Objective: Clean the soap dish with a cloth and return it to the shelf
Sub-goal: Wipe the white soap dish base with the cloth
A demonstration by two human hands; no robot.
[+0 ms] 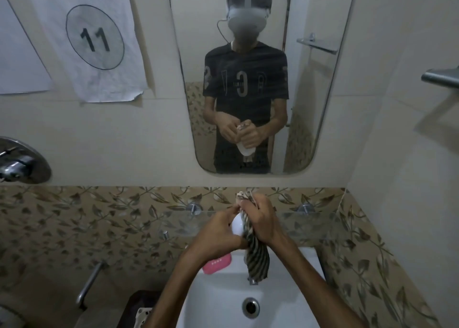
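A dim bathroom with cream wall tiles (397,153) above a band of leaf-patterned tiles (74,218). A mirror (310,104) hangs over a white sink (216,293). A paper sign (92,37) reads "WORKSTATION 11".

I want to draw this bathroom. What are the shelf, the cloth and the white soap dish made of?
The shelf looks like clear glass: the leafy tiles show through it, and metal pegs hold it. The cloth looks like soft woven fabric, striped dark and pale, hanging in folds. The soap dish is smooth, shiny and white, maybe plastic or ceramic; I cannot tell which.
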